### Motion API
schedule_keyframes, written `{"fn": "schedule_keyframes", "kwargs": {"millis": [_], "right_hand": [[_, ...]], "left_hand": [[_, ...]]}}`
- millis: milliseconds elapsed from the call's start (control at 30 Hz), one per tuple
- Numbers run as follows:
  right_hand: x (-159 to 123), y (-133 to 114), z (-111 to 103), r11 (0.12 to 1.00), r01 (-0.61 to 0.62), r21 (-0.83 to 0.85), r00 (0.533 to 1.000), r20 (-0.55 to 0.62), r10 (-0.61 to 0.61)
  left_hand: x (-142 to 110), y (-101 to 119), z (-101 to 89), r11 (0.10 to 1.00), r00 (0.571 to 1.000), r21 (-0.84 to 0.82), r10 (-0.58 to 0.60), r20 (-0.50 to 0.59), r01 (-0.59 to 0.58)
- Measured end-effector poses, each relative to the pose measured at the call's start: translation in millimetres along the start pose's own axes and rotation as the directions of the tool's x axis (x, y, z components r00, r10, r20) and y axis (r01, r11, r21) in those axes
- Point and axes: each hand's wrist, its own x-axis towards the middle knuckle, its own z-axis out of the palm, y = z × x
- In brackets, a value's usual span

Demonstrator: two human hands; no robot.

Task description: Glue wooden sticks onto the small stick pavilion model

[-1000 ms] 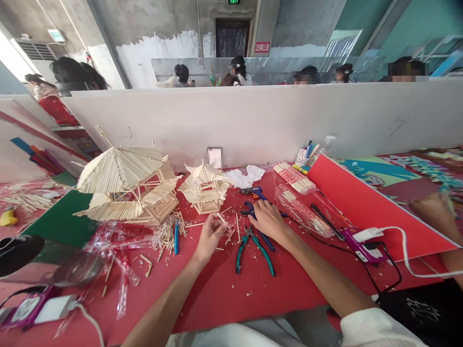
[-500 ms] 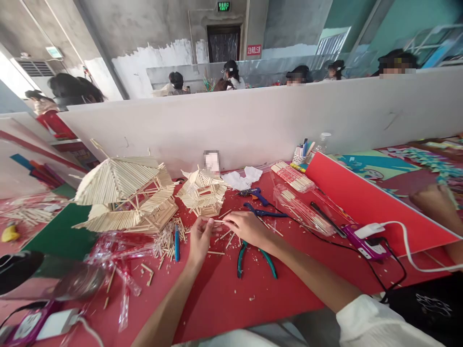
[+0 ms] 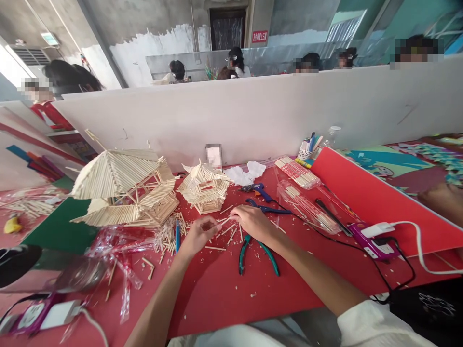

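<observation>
"Two hands, the left hand (image 3: pixel 198 236) and the right hand (image 3: pixel 252 223), nearly meet over the red surface (image 3: pixel 213 299). What is between them?"

"A short, thin wooden stick (image 3: pixel 226 221). The right hand pinches one end; the left thumb and fingertip are together on the other."

"Which way does it lie?"

"Its long axis runs mostly crosswise, on a slant: the left end is turned toward the near edge of the surface, the right end toward the far edge."

"And where exactly?"

"Around the middle of the surface, over a scatter of loose sticks (image 3: pixel 216 248). How far it is lifted I can't tell."

"What else is close?"

"Teal-handled pliers (image 3: pixel 243 255) lie just on the near side of the right hand, grips toward the near edge. Past that hand, toward the far edge, lie blue-handled pliers (image 3: pixel 269 209) and a blue glue gun (image 3: pixel 264 192)."

"Beyond the left hand?"

"A small stick pavilion (image 3: pixel 206 195), upright near the far edge, with a larger stick pavilion (image 3: pixel 119 173) to its left."
</observation>
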Motion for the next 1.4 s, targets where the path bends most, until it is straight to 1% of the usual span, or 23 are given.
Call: {"fn": "schedule_keyframes", "kwargs": {"millis": [67,133,200,267,333,433,500,567,633,700,767,867,1067,1133,1267,1400], "right_hand": [[0,-5,-1,0.999,0.046,0.011,0.999,0.01,-0.046],[1,-9,0,0.997,0.079,0.012,0.997,0.014,-0.079],[1,-12,0,0.994,0.106,0.005,0.994,0.011,-0.106],[2,-14,1,0.99,0.139,-0.009,0.99,-0.001,-0.139],[5,-14,3,0.981,0.19,-0.026,0.982,-0.013,-0.19],[12,-15,6,0.965,0.259,-0.035,0.965,-0.021,-0.26],[20,-15,7,0.963,0.267,-0.034,0.963,-0.027,-0.267],[27,-15,8,0.969,0.246,-0.032,0.968,-0.039,-0.247],[33,-13,9,0.978,0.208,-0.024,0.976,-0.057,-0.209],[37,-10,10,0.987,0.163,-0.011,0.983,-0.079,-0.163],[39,-6,14,0.992,0.127,0.002,0.987,-0.097,-0.126],[41,-3,20,0.995,0.096,0.018,0.99,-0.105,-0.094],[43,-3,27,0.997,0.074,0.02,0.992,-0.105,-0.072],[44,-3,28,0.997,0.079,0.026,0.991,-0.11,-0.076],[43,-2,30,0.997,0.07,0.026,0.991,-0.119,-0.066],[43,2,33,0.998,0.059,-0.032,0.989,-0.135,-0.063]], "left_hand": [[-1,1,-6.3,0.987,0.995,-0.129,-0.091,0.049,0.097],[-1,1,-11.7,0.955,0.983,-0.231,-0.172,0.072,0.184],[-1,0,-15.0,0.939,0.977,-0.27,-0.203,0.061,0.211],[0,-2,-16.4,0.951,0.981,-0.244,-0.192,0.009,0.189],[1,-4,-16.9,0.97,0.984,-0.191,-0.164,-0.067,0.149],[3,-5,-20.4,0.989,0.976,-0.1,-0.122,-0.182,0.105],[5,-6,-27.2,0.995,0.972,-0.026,-0.098,-0.213,0.094],[4,-7,-38.1,0.993,0.979,0.08,-0.069,-0.194,0.085],[3,-8,-50.4,0.971,0.985,0.23,-0.026,-0.173,0.066],[0,-9,-60.1,0.926,0.981,0.372,0.016,-0.194,0.059],[-1,-11,-63.9,0.888,0.969,0.455,0.046,-0.243,0.073],[1,-14,-58.5,0.87,0.942,0.487,0.094,-0.322,0.08],[9,-20,-40.9,0.873,0.912,0.487,0.228,-0.341,-0.036],[11,-21,-38.9,0.875,0.895,0.48,0.258,-0.362,-0.058],[14,-24,-38.5,0.886,0.875,0.458,0.276,-0.397,-0.071],[18,-30,-39.6,0.839,0.85,0.537,0.343,-0.399,-0.086]]}}
